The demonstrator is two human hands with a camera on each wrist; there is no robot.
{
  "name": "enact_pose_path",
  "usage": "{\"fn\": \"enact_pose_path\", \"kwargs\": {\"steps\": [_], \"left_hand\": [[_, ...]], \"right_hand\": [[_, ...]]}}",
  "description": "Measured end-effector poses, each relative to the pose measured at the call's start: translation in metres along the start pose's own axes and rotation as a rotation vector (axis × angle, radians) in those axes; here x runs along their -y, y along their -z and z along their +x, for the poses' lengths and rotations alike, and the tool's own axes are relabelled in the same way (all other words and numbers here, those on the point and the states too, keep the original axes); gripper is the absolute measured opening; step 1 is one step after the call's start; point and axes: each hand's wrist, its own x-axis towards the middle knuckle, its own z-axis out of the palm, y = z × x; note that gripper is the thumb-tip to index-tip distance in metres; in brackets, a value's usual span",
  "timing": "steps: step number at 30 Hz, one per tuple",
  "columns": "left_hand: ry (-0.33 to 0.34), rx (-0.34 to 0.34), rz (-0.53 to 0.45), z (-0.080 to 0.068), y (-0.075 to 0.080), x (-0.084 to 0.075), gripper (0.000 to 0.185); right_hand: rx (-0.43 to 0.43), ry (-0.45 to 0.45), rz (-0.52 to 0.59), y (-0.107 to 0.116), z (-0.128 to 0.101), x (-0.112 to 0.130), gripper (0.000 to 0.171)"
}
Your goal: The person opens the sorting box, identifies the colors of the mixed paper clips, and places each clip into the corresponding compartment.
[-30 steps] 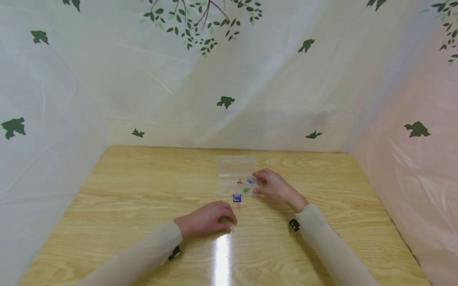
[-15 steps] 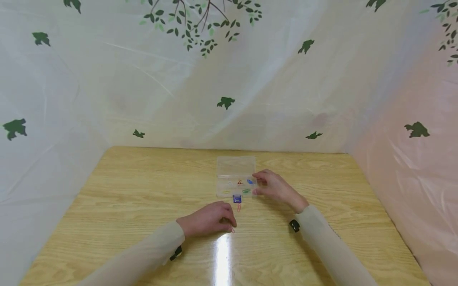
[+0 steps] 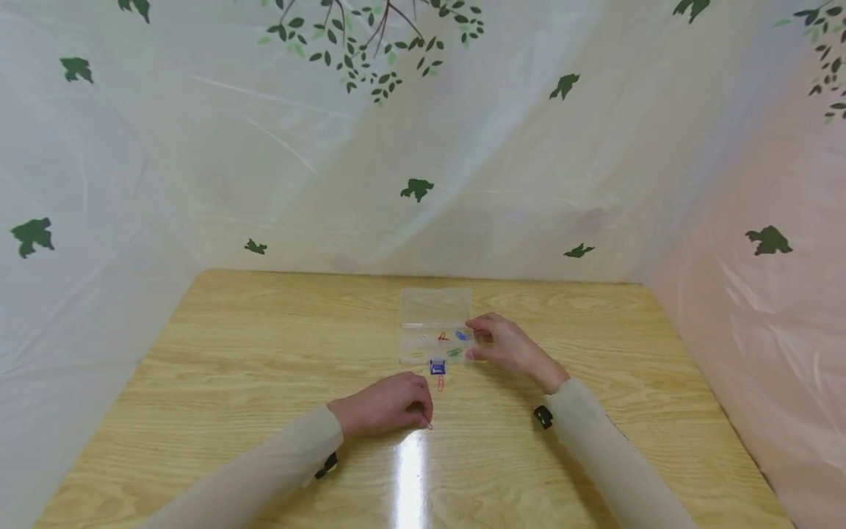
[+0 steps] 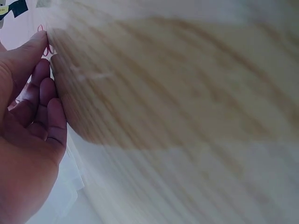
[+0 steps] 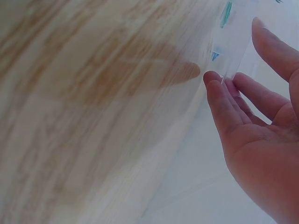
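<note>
In the head view a clear plastic compartment box (image 3: 436, 307) lies with its lid tipped back, on the wooden table. Red paper clips (image 3: 443, 336), blue paper clips (image 3: 462, 336) and green paper clips (image 3: 454, 353) sit in separate compartments. My right hand (image 3: 512, 351) holds the box's right end, fingers at its back and thumb near its front corner. Between thumb and fingertips my left hand (image 3: 386, 402) pinches a pinkish-red paper clip (image 3: 430, 426), low over the table. Another red paper clip (image 3: 440, 383) lies before the box, beside a small dark-blue piece (image 3: 438, 367) with white marking.
A wood-grain table (image 3: 264, 330) spreads around both hands. A pale curtain (image 3: 297, 206) with leaf prints hangs behind and at both sides. Dark wrist devices (image 3: 543, 416) show at both sleeves, and light glares off the table's near middle.
My left hand keeps its pinch on the paper clip, which has turned a little in the fingertips. The right hand and the box have stayed in place.
</note>
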Motion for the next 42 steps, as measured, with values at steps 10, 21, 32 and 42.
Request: {"fn": "enact_pose_path", "kwargs": {"steps": [10,21,32,42], "left_hand": [[0.041,-0.018,-0.050,-0.002,-0.002,-0.001,0.011],[0.034,-0.072,-0.119,-0.005,0.001,-0.005,0.011],[0.098,-0.152,-0.183,-0.011,0.010,-0.008,0.004],[0.107,-0.260,-0.185,-0.013,0.020,-0.005,0.005]], "right_hand": [[0.007,-0.004,0.023,-0.002,0.000,-0.003,0.060],[0.011,0.008,0.032,-0.002,-0.001,-0.004,0.060],[0.010,0.008,0.021,-0.001,-0.001,-0.004,0.060],[0.010,0.006,0.022,-0.001,-0.001,-0.003,0.060]]}}
